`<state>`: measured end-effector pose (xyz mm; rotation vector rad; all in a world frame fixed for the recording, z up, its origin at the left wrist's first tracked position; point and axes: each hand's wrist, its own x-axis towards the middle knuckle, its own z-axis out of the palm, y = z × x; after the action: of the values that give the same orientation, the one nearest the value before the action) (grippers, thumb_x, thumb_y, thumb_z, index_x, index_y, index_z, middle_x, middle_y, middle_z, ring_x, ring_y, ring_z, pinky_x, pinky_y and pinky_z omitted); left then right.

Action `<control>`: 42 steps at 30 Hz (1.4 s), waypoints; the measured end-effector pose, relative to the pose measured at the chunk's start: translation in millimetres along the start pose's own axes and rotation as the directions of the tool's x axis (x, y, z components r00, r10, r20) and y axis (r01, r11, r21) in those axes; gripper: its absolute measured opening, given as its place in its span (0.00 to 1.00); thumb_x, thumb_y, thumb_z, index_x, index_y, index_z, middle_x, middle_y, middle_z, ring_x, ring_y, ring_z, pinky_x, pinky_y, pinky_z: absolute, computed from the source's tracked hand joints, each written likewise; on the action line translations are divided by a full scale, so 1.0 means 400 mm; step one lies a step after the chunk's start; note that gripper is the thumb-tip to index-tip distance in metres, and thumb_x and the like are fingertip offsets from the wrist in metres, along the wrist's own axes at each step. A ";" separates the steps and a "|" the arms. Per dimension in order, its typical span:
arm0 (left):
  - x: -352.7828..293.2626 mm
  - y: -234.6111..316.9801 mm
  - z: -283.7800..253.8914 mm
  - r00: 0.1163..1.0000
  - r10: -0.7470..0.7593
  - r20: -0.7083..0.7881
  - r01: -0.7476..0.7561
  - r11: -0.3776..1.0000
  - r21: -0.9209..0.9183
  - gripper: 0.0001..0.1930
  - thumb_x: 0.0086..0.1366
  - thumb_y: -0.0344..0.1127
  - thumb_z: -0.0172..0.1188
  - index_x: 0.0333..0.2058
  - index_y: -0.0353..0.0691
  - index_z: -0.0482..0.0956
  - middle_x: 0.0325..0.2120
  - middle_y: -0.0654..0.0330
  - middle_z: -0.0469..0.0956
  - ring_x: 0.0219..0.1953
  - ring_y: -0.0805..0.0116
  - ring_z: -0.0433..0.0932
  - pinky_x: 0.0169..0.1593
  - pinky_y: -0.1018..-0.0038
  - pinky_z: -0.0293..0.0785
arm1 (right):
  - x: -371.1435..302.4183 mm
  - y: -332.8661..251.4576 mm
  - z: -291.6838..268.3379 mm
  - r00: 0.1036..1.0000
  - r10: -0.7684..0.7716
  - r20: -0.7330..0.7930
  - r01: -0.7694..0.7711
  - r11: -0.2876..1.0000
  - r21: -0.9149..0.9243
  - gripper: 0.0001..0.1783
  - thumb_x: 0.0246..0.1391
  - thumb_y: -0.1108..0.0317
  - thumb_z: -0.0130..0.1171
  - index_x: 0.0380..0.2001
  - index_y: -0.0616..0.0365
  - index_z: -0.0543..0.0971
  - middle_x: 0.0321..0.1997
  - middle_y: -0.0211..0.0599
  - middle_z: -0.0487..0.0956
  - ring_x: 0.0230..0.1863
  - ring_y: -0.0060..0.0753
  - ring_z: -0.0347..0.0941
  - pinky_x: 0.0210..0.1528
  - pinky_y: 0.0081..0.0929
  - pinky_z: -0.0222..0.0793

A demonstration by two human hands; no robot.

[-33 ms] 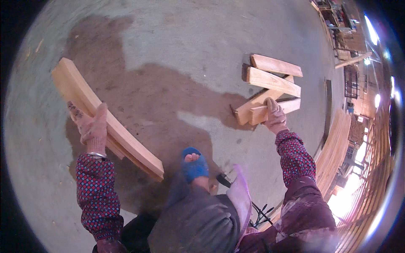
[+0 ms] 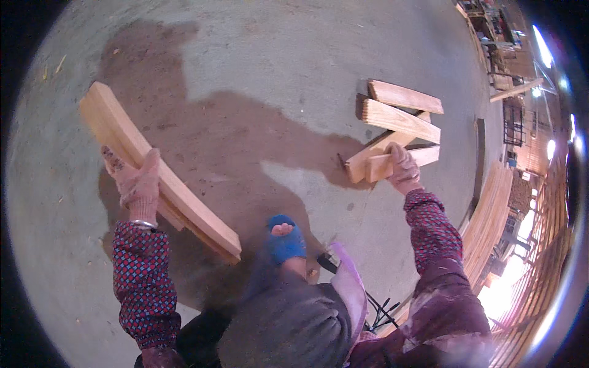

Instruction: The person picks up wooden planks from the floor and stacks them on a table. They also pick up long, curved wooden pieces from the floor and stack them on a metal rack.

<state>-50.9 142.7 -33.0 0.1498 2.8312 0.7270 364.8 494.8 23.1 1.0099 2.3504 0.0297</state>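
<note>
My left hand (image 2: 138, 186), in a pale work glove, grips a small stack of long wooden boards (image 2: 178, 184). The thumb lies over the top edge, and the stack slants from upper left down toward my foot. To the right, my gloved right hand (image 2: 403, 170) is closed round a wooden board (image 2: 380, 167) at the near end of a pile. Under and beyond it, several other boards lie crisscrossed, among them a grooved-end board (image 2: 402, 119) and the farthest board (image 2: 406, 97). The palm side of my right hand is hidden.
Grey concrete floor (image 2: 294, 55) spreads around, with my shadow across it. A blue slipper (image 2: 286, 238) is on my foot between the two stacks. At the right lie long planks (image 2: 488, 218) and a dark beam (image 2: 480, 153). Slatted timber (image 2: 546, 245) stands farther right.
</note>
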 end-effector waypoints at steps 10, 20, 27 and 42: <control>-0.007 0.006 -0.014 0.988 -0.148 0.035 0.147 0.989 0.031 0.51 0.51 0.52 0.62 0.64 0.43 0.39 0.63 0.54 0.50 0.60 0.52 0.60 0.59 0.57 0.58 | 0.200 -0.582 -0.290 0.850 -0.490 -0.193 0.510 0.675 0.533 0.26 0.49 0.52 0.52 0.50 0.50 0.66 0.41 0.42 0.75 0.44 0.44 0.72 0.42 0.39 0.67; -0.002 -0.043 -0.001 0.998 0.065 -0.011 -0.061 0.858 -0.509 0.50 0.49 0.49 0.64 0.63 0.37 0.42 0.60 0.53 0.53 0.60 0.55 0.59 0.60 0.65 0.57 | 0.279 -1.217 -0.477 0.908 -0.414 -0.070 0.269 0.446 0.853 0.34 0.47 0.42 0.50 0.45 0.63 0.74 0.45 0.51 0.76 0.47 0.45 0.73 0.46 0.36 0.68; 0.000 0.000 -0.022 0.993 0.112 -0.020 -0.111 0.992 0.051 0.52 0.47 0.52 0.63 0.63 0.39 0.40 0.63 0.54 0.43 0.57 0.53 0.63 0.56 0.63 0.64 | 0.271 -1.115 -0.330 0.752 -0.579 -0.314 0.495 0.181 0.850 0.25 0.53 0.52 0.49 0.46 0.61 0.73 0.45 0.46 0.75 0.45 0.48 0.72 0.47 0.38 0.68; -0.002 0.055 -0.042 0.984 -0.127 0.126 0.089 0.959 0.270 0.53 0.46 0.57 0.61 0.64 0.44 0.40 0.62 0.50 0.49 0.50 0.47 0.71 0.51 0.56 0.68 | 0.246 -0.096 -0.158 0.990 0.090 -0.110 -0.076 0.989 0.126 0.41 0.32 0.61 0.69 0.52 0.50 0.62 0.52 0.44 0.68 0.55 0.48 0.63 0.55 0.41 0.63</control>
<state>-53.1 153.9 -7.8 0.0836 2.7599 0.3004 253.1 546.2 17.8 1.1939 2.4381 -0.0242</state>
